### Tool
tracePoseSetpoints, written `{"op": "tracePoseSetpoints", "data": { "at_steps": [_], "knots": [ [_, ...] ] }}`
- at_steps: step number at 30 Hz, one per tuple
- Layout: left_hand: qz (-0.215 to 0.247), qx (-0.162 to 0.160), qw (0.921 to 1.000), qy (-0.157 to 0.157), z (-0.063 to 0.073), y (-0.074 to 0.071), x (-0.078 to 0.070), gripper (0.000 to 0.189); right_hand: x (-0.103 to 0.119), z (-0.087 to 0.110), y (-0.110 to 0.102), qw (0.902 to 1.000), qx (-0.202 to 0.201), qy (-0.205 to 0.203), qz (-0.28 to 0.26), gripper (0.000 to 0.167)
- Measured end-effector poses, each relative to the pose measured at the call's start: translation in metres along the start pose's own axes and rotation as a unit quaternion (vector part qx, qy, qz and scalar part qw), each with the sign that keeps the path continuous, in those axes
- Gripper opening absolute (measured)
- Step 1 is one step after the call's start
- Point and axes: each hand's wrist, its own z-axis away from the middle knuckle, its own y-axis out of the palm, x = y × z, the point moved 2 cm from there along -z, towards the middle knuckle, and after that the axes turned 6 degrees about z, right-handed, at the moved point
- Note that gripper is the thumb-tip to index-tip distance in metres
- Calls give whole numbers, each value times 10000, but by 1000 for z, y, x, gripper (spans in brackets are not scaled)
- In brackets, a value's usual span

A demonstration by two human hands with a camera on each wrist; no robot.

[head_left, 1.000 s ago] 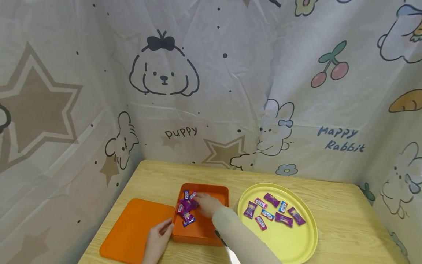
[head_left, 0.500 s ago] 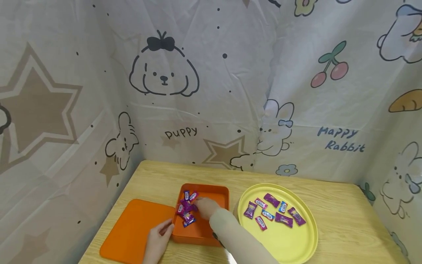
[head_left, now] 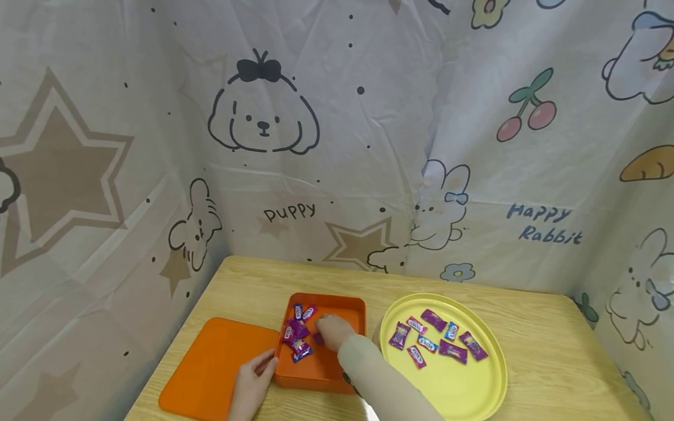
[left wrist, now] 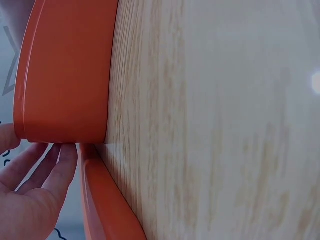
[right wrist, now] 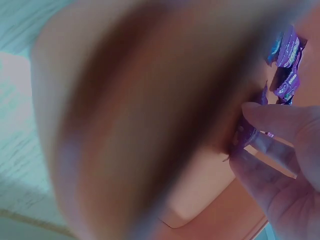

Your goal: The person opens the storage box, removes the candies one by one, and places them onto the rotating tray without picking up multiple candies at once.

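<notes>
In the right wrist view my right hand [right wrist: 280,160] pinches a purple-wrapped candy [right wrist: 243,134] between thumb and fingers. The head view has this right hand [head_left: 335,331] inside the orange box [head_left: 316,383], the held candy partly covered by the fingers. Several purple and pink wrapped candies [head_left: 298,328] lie along the box's left side. My left hand [head_left: 253,380] is at the box's front left corner. Its fairly straight fingertips [left wrist: 67,152] rest against the outer wall, and the thumb is up near the rim.
A flat orange lid [head_left: 221,362] lies left of the box, close against it. To the right, a round yellow tray [head_left: 437,392] bears several purple, pink and blue candies [head_left: 427,342] spread apart. A patterned cloth [head_left: 337,146] hangs behind the wooden table [head_left: 558,362].
My right hand has taken a purple candy from the pile and drawn it rightward within the box. My left hand stays at the box corner.
</notes>
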Motion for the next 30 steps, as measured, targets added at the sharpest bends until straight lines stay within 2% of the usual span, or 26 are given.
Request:
{"op": "tracePoseSetpoints", "data": {
  "at_steps": [8, 12, 16, 22, 27, 30],
  "knots": [
    [52, -28, 10000, 19, 0, 2, 1, 33, -4, 1, 1, 9997, 21, -106, -235, 9],
    [77, -49, 9999, 40, 0, 2, 2, 33, -9, 5, -8, 9959, -20, -257, -863, 13],
    [59, -47, 10000, -10, 0, 1, 2, 33, -15, 9, -21, 9882, -338, -443, -1430, 16],
    [37, -79, 9999, -51, 0, 2, 2, 33, -28, 17, -33, 9719, -599, -376, -2243, 11],
    [22, -89, 10000, -27, 0, 2, 2, 33, -45, 30, -41, 9578, -953, -435, -2676, 11],
    [31, -88, 10000, 6, 0, 1, 2, 34, -57, 40, -42, 9490, -1029, -367, -2959, 12]
  ]
}}
